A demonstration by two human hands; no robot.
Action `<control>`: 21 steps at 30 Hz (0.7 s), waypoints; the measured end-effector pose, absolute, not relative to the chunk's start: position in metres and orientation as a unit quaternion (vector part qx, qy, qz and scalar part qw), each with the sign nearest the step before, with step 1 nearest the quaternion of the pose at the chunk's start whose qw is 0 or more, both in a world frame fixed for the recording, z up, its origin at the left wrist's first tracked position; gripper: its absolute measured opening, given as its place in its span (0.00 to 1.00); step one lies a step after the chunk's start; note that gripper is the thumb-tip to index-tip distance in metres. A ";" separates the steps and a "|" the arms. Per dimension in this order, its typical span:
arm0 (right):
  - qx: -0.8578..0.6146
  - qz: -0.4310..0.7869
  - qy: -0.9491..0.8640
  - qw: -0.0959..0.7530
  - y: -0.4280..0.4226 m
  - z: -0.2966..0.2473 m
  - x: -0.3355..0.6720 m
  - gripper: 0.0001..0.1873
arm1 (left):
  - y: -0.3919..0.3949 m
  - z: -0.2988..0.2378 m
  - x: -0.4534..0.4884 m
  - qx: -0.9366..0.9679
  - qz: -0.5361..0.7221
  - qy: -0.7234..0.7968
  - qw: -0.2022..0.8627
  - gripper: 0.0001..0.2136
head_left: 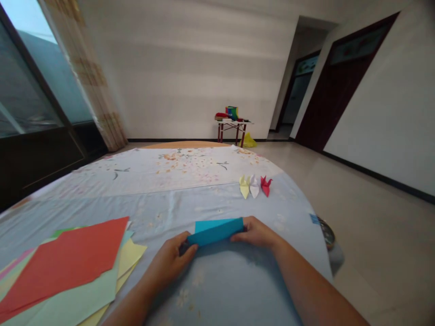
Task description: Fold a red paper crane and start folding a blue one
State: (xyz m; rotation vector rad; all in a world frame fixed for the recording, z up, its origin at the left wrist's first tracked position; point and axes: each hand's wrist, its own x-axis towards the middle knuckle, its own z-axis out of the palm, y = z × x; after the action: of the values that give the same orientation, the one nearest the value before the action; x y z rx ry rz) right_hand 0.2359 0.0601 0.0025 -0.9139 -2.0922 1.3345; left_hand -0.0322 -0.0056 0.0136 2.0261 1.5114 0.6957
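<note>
A blue sheet of paper (215, 232) is between my two hands, its near part folded up and over toward the far part. My left hand (171, 258) pinches the left end of the fold between thumb and fingers. At the right end, my right hand (256, 233) grips the same flap, thumb on the near side. The paper's far edge shows behind the flap, just over the tablecloth. Beyond it, to the right, stand three folded paper figures: a yellow one (244, 187), a white one (254, 186) and a red one (266, 185).
A stack of coloured paper, orange-red sheet (78, 258) on top, lies at the left of the round table covered by a floral tablecloth (163, 203). Past the right edge is a round object (326, 234), low down. A small table (234, 122) stands by the far wall.
</note>
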 end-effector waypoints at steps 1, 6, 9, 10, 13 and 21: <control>-0.332 0.521 -0.751 0.233 0.059 0.004 0.239 0.17 | -0.006 0.014 -0.031 0.743 0.255 0.562 0.258 0.12; -0.348 0.584 -0.706 0.198 0.055 0.014 0.251 0.20 | -0.009 0.017 -0.023 0.742 0.233 0.574 0.255 0.13; -0.392 0.561 -0.698 0.210 0.056 0.014 0.252 0.19 | -0.010 0.017 -0.017 0.733 0.228 0.581 0.271 0.12; -0.406 0.551 -0.696 0.218 0.056 0.012 0.251 0.19 | -0.010 0.017 -0.015 0.722 0.234 0.587 0.281 0.12; -0.440 0.521 -0.687 0.249 0.059 0.005 0.245 0.19 | -0.011 0.013 -0.012 0.678 0.261 0.613 0.310 0.13; -0.457 0.517 -0.681 0.246 0.061 0.000 0.246 0.32 | -0.018 0.008 -0.006 0.687 0.221 0.647 0.246 0.20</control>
State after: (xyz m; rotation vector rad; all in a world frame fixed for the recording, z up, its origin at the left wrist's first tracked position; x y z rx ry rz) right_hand 0.2461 0.0609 0.0003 -1.2473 -1.8567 1.4096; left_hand -0.0064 -0.0185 0.0080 1.8751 1.7649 0.6020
